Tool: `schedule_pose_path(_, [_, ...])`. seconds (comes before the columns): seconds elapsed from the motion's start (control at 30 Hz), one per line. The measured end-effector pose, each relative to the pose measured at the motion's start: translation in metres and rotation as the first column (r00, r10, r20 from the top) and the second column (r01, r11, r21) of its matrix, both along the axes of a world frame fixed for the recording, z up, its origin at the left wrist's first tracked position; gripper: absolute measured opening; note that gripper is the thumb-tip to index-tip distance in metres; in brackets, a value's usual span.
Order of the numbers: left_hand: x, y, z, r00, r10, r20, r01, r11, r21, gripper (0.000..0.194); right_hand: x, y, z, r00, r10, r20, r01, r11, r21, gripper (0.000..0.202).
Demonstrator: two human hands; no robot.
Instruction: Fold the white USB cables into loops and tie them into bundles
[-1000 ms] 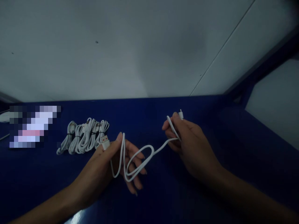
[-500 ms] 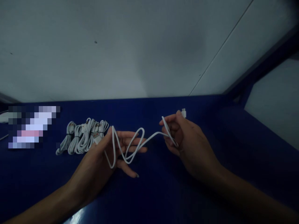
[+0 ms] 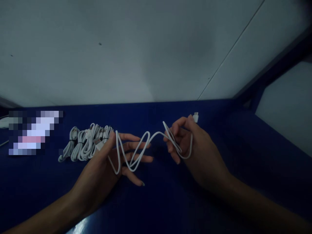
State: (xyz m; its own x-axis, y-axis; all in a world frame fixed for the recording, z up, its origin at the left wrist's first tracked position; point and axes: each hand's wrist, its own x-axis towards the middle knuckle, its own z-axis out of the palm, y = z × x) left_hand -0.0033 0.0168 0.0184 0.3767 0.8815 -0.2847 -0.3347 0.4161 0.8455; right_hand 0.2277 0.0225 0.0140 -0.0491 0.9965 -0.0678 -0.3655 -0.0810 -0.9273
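A white USB cable (image 3: 133, 169) runs in loose zigzag folds between my hands, above a blue surface. My left hand (image 3: 103, 165) holds its USB-A end at the thumb, palm up, with the other fingers spread beneath the folds. The metal plug shows just left of that thumb. My right hand (image 3: 202, 151) pinches the other end between thumb and index finger, and the small connector (image 3: 196, 117) sticks out above. A loop of cable hangs across the right palm and curled fingers.
Several coiled, tied cables (image 3: 84, 144) lie in a row behind my left hand. Farther left is a pixelated bright object (image 3: 36, 133), with a white item (image 3: 6, 123) beside it. A pale wall (image 3: 122, 65) rises behind the blue table (image 3: 156, 201).
My right hand has turned slightly, its connector shifting a little right and up, and the cable loop across its palm shows wider. My left hand is almost still.
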Motion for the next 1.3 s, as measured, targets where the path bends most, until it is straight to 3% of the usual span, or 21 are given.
schedule_pose_path(0.2, [0.0021,0.0008,0.0001,0.999,-0.021,0.026,0.021,1.000,0.008,0.056,-0.0005,0.0005,-0.0009,0.998,0.062,0.022,-0.061,0.998,-0.035,0.056])
schedule_pose_path(0.5, [0.0027,-0.0039,-0.0039,0.986,-0.139,-0.087,0.141,0.990,0.024,0.063,0.0013,-0.0009,0.0014,0.990,0.140,-0.003,-0.140,0.988,-0.060,0.055])
schedule_pose_path(1.03, [0.0068,0.0001,0.0035,0.996,-0.089,-0.011,0.088,0.995,-0.055,0.052,-0.0026,-0.0024,0.0041,0.979,0.202,0.040,-0.200,0.979,-0.044,0.055])
schedule_pose_path(1.3, [0.0069,0.0011,0.0006,0.999,-0.049,-0.021,0.047,0.995,-0.087,0.049,-0.0036,-0.0057,0.0031,0.977,0.193,0.088,-0.193,0.981,-0.015,0.050])
